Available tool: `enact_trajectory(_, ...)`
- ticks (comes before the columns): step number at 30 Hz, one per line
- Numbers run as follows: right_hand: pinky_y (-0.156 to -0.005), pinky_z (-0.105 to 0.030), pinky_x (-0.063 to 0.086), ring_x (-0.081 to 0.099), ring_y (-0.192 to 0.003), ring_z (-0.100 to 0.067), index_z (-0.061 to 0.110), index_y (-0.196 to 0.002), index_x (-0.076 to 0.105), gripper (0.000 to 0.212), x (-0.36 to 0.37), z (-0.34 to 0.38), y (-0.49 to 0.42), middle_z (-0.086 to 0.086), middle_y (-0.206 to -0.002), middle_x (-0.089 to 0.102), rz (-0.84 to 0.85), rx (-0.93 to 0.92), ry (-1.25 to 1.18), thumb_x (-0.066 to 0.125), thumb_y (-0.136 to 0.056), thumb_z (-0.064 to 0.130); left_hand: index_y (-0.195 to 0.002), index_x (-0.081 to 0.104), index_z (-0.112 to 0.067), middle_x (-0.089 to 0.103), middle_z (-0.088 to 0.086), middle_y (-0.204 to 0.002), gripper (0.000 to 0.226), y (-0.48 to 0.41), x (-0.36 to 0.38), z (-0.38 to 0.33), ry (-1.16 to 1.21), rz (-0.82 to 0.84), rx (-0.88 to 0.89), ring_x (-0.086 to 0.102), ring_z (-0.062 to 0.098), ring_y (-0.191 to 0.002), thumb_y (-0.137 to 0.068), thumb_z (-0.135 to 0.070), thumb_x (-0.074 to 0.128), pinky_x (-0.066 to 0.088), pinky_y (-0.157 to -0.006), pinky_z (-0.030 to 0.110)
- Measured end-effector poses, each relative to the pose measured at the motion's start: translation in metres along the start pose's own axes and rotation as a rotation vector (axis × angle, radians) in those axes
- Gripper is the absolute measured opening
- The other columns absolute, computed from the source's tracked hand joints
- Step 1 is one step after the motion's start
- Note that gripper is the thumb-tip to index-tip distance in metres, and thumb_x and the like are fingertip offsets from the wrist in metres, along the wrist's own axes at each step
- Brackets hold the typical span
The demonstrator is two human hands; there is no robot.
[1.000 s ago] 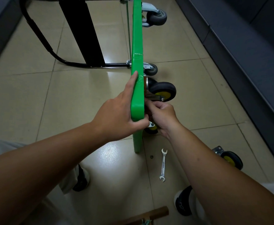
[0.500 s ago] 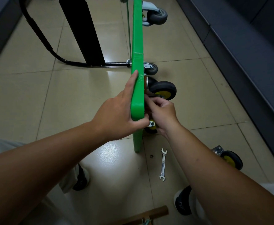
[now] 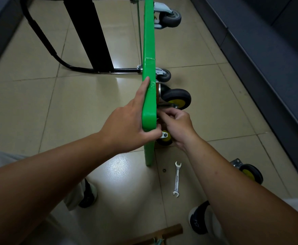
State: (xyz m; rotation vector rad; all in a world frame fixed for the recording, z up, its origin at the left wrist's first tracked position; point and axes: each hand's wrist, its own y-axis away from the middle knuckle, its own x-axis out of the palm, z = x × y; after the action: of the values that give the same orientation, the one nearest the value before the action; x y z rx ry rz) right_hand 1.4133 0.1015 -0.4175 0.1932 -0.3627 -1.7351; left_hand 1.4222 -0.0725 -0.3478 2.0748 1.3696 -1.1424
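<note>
Green cart platform (image 3: 149, 50) stands on edge on the tiled floor. Left hand (image 3: 127, 124) grips its near corner, thumb curled under, index finger straight along the edge. Right hand (image 3: 179, 124), fingers curled and bunched, works at the mounting plate of the yellow-hub caster (image 3: 177, 99); whether it pinches anything is hidden. Loose caster (image 3: 249, 172), wrench (image 3: 177, 179) and nut (image 3: 164, 170) lie on the floor nearby.

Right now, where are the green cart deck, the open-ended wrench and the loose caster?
green cart deck (image 3: 149, 105): head view, on its upturned long edge.
open-ended wrench (image 3: 177, 179): head view, middle of the shank.
loose caster (image 3: 256, 175): head view, on the black tyre.
</note>
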Motion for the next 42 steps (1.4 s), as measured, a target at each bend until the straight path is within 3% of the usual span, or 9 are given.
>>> enact_trajectory(7, -0.093, -0.050, 0.058, 0.074, -0.098, -0.030, 0.003, -0.100, 0.074, 0.016, 0.005, 0.002, -0.002, -0.015, -0.099, 0.077, -0.019, -0.021, -0.103, 0.075, -0.090, 0.016, -0.160, -0.012, -0.032, 0.064, 0.000, -0.117, 0.115, 0.000, 0.000, 0.000, -0.004, 0.001, 0.007, 0.064, 0.013, -0.070, -0.077, -0.056, 0.064, 0.059, -0.065, 0.039)
enact_trajectory(15, -0.089, -0.040, 0.061, 0.075, -0.096, -0.024, 0.005, -0.102, 0.074, 0.014, 0.003, 0.000, -0.003, -0.010, -0.098, 0.078, -0.018, -0.024, -0.093, 0.075, -0.089, 0.010, -0.160, -0.011, -0.033, 0.059, -0.007, -0.111, 0.116, 0.001, -0.002, -0.002, 0.001, 0.002, 0.000, 0.065, 0.012, -0.071, -0.078, -0.052, 0.068, 0.059, -0.067, 0.040)
enact_trajectory(20, -0.079, -0.021, 0.059, 0.073, -0.083, -0.010, 0.009, -0.097, 0.076, 0.014, -0.017, -0.038, -0.010, -0.004, -0.090, 0.077, -0.097, -0.078, 0.099, 0.076, -0.085, 0.002, -0.160, -0.011, -0.034, 0.063, -0.002, -0.120, 0.118, 0.003, -0.007, -0.001, 0.016, 0.026, -0.008, 0.066, 0.018, -0.076, -0.078, -0.054, 0.072, 0.058, -0.069, 0.041)
enact_trajectory(24, -0.065, -0.016, 0.050, 0.063, -0.060, 0.006, 0.006, -0.092, 0.073, 0.019, -0.042, -0.100, -0.026, -0.001, -0.078, 0.071, 0.010, 0.014, 0.461, 0.076, -0.079, -0.007, -0.161, -0.006, -0.034, 0.056, -0.016, -0.093, 0.117, 0.001, -0.014, 0.006, -0.005, 0.028, -0.023, 0.061, 0.011, -0.066, -0.073, -0.059, 0.067, 0.051, -0.058, 0.029)
enact_trajectory(27, -0.060, -0.005, 0.044, 0.061, -0.065, -0.006, 0.003, -0.090, 0.072, 0.017, -0.060, -0.149, -0.038, -0.007, -0.080, 0.070, -0.007, 0.085, 0.620, 0.077, -0.077, -0.005, -0.161, -0.002, -0.036, 0.051, -0.024, -0.083, 0.115, 0.000, -0.022, 0.017, 0.004, 0.039, -0.033, 0.059, 0.007, -0.059, -0.071, -0.054, 0.068, 0.040, -0.050, 0.012)
enact_trajectory(30, -0.054, -0.002, 0.042, 0.057, -0.065, -0.014, -0.002, -0.091, 0.068, 0.016, -0.063, -0.188, -0.043, -0.011, -0.080, 0.064, -0.090, 0.178, 0.585, 0.073, -0.078, -0.011, -0.161, 0.004, -0.036, 0.061, -0.010, -0.083, 0.112, -0.003, -0.035, 0.032, 0.036, 0.041, -0.036, 0.061, 0.009, -0.057, -0.071, -0.044, 0.070, 0.046, -0.046, 0.019)
enact_trajectory(36, -0.053, -0.026, 0.054, 0.066, -0.059, -0.032, 0.000, -0.081, 0.063, 0.018, -0.062, -0.254, -0.050, -0.008, -0.062, 0.061, -0.099, 0.319, 0.569, 0.075, -0.076, -0.014, -0.162, 0.011, -0.020, 0.062, -0.001, -0.097, 0.109, -0.007, -0.044, 0.044, 0.055, 0.053, 0.001, 0.061, 0.013, -0.062, -0.073, -0.039, 0.071, 0.050, -0.049, 0.029)
enact_trajectory(39, -0.045, -0.012, 0.045, 0.059, -0.045, -0.005, -0.007, -0.079, 0.063, 0.018, -0.065, -0.274, -0.054, -0.006, -0.058, 0.058, -0.126, 0.311, 0.571, 0.072, -0.073, -0.021, -0.161, 0.012, -0.014, 0.062, -0.001, -0.106, 0.110, -0.009, -0.040, 0.044, 0.062, 0.056, 0.015, 0.062, 0.014, -0.065, -0.072, -0.036, 0.072, 0.050, -0.051, 0.028)
enact_trajectory(42, -0.046, -0.007, 0.041, 0.058, -0.047, 0.003, -0.003, -0.078, 0.064, 0.020, -0.070, -0.284, -0.055, -0.004, -0.061, 0.058, -0.142, 0.289, 0.545, 0.070, -0.074, -0.022, -0.160, 0.013, -0.008, 0.060, -0.004, -0.112, 0.109, -0.011, -0.039, 0.044, 0.074, 0.048, 0.026, 0.061, 0.016, -0.067, -0.071, -0.033, 0.072, 0.049, -0.055, 0.027)
